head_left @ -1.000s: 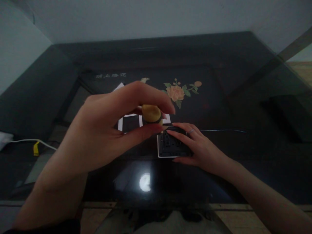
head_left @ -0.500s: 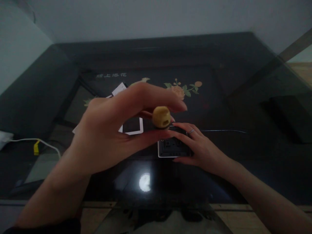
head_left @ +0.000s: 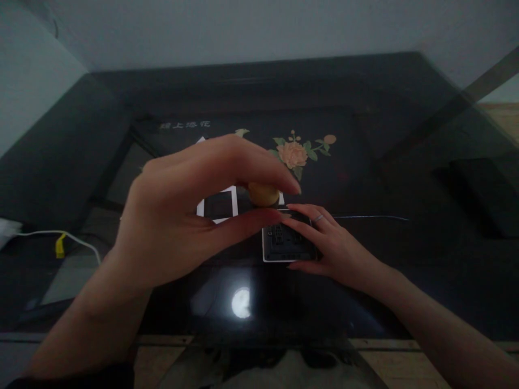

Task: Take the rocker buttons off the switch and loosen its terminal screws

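Note:
My left hand point(head_left: 190, 210) is raised over the table, its thumb and forefinger closed around a yellow, rounded handle end point(head_left: 263, 194) that looks like a screwdriver seen end-on. Any shaft below it is hidden. Under it, my right hand point(head_left: 336, 237) grips the right side of a wall switch point(head_left: 290, 248) on the tabletop. The switch lies back side up, with a black terminal housing and a thin white rim. A ring shows on one right finger. Behind my left hand is a white square frame point(head_left: 234, 202) with a dark middle, partly covered.
The dark glossy table point(head_left: 385, 189) bears a flower picture point(head_left: 292, 155) and reflects a bright light. A white cable point(head_left: 81, 237) with a yellow tag point(head_left: 60, 246) runs along the left. On the right lies a dark flat object point(head_left: 486, 197). A wall rises behind the table.
The yellow handle end has tipped and sits deeper between my left thumb and forefinger, which have shifted slightly left. My right hand and the wall switch have stayed put.

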The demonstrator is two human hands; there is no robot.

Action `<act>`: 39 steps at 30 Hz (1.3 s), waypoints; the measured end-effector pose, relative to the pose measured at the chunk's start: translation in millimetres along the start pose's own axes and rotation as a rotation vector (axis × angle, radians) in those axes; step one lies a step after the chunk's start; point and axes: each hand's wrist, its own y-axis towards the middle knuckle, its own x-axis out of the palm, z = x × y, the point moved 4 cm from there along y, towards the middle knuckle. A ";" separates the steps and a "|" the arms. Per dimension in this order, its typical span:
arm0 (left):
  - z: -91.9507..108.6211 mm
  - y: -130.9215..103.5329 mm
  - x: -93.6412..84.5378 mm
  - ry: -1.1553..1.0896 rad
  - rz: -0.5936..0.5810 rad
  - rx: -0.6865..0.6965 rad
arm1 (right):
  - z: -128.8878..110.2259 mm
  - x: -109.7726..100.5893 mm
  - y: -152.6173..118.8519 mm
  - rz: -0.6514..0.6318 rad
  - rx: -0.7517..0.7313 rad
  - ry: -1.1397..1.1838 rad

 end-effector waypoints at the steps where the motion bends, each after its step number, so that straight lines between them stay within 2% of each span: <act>1: -0.6 0.0 0.7 0.016 -0.015 0.001 | 0.1 0.1 -0.2 -0.001 0.001 0.002; 3: -2.2 -0.9 1.2 0.012 -0.079 -0.049 | 0.5 0.2 -0.3 -0.007 0.009 0.007; 7: 2.8 -3.2 -3.3 -0.132 -0.146 -0.135 | 0.4 -0.6 0.1 -0.017 0.022 0.009; 9: 4.1 -2.8 -4.0 -0.130 -0.158 -0.187 | 0.4 -0.9 0.2 -0.012 0.024 0.017; 16: 2.7 3.4 -0.2 -0.121 -0.014 0.040 | 0.8 -0.1 -0.3 -0.017 0.029 0.008; 18: 1.8 1.9 0.0 -0.107 -0.018 0.029 | 0.0 -0.5 0.0 -0.017 0.022 0.004; 22: 3.3 -1.7 -0.5 -0.149 -0.096 -0.116 | -0.6 -0.2 0.3 -0.021 0.017 0.005; 24: 4.5 -1.6 0.1 -0.193 -0.100 -0.158 | -0.2 -0.1 0.0 -0.012 0.013 0.001; 26: 5.9 0.3 1.3 -0.195 -0.075 -0.119 | 0.4 0.0 -0.5 -0.002 0.008 0.003; 31: 5.0 2.5 0.5 -0.014 0.014 -0.031 | 1.2 -0.1 -0.4 0.002 0.011 0.019; 35: 4.8 -0.7 -0.8 0.008 -0.077 -0.091 | 0.8 0.2 0.2 -0.019 0.027 0.016; 39: 5.5 -0.2 0.2 -0.073 -0.060 -0.079 | 0.9 0.0 0.3 -0.018 0.032 0.026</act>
